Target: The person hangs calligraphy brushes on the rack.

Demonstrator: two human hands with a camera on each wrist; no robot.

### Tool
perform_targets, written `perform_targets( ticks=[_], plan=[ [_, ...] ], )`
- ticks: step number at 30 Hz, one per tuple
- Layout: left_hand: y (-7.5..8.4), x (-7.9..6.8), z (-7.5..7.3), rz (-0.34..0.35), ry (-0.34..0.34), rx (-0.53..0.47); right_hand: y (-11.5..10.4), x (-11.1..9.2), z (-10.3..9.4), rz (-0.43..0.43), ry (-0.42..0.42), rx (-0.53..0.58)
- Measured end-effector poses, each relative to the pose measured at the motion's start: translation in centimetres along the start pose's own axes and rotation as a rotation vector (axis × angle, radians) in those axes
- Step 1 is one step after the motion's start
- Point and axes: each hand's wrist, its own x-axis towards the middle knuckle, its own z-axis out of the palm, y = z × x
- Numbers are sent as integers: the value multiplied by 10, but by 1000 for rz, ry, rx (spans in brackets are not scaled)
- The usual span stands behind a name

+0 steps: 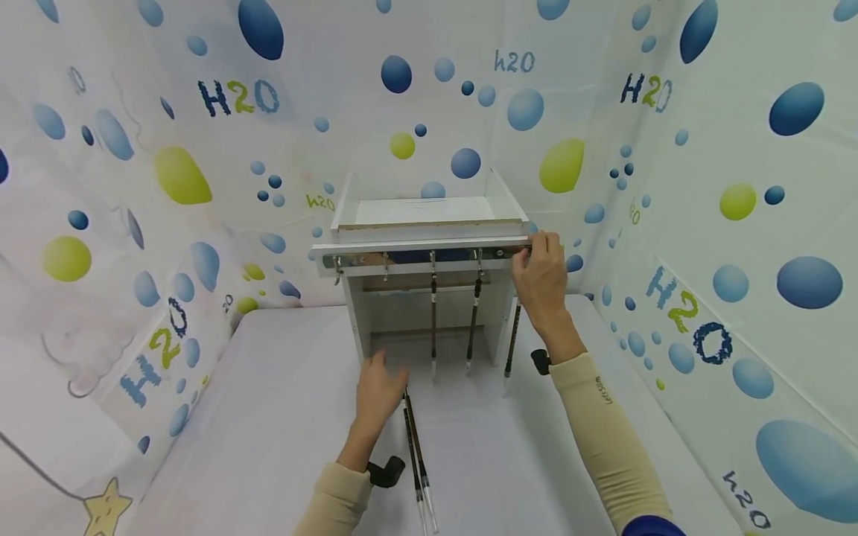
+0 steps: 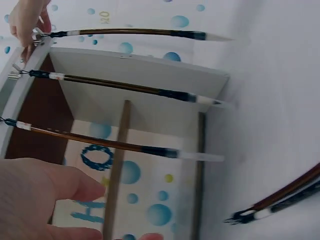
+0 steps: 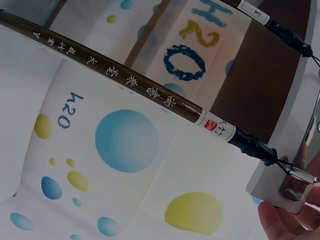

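Three calligraphy brushes hang by their loops from a hook rail [image 1: 409,257] on the front of a white shelf unit [image 1: 360,320]. These are the left brush [image 1: 433,320], the middle brush [image 1: 474,320] and the right brush [image 2: 135,32]. My right hand [image 1: 541,279] grips the rail's right end, beside the right brush's hook [image 3: 302,175]. Its fingertips [image 3: 275,220] show under the board end; part of the hand is out of that view. Low at the left, my left hand [image 1: 380,391] holds nothing, fingers apart, just above two brushes [image 1: 414,447] lying on the white surface.
Two hooks at the rail's left, the outer hook [image 1: 338,269] and the inner hook [image 1: 385,266], carry nothing. An open tray top [image 1: 429,212] sits above the rail. Patterned walls [image 1: 429,97] enclose the back and sides of the white table [image 1: 281,417].
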Motion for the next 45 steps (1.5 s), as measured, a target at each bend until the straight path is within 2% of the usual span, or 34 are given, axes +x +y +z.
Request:
perform_targets(
  ticks=[8,18,27,34,45],
  plan=[
    [-25,-23,21,-45,-40,22,1,0,-2,8,-15,-1],
    [-43,-44,44,-94,-77,20,2,1,-1,7,-17,3],
    [-52,-52,57,-105,-109,54,2,0,-2,1,-15,2],
    [-50,-59,58,-114,-118,33,2,0,0,11,-39,-6],
    [-55,-59,63,-132,-111,29,2,-1,1,-15,-7,-2]
  ],
)
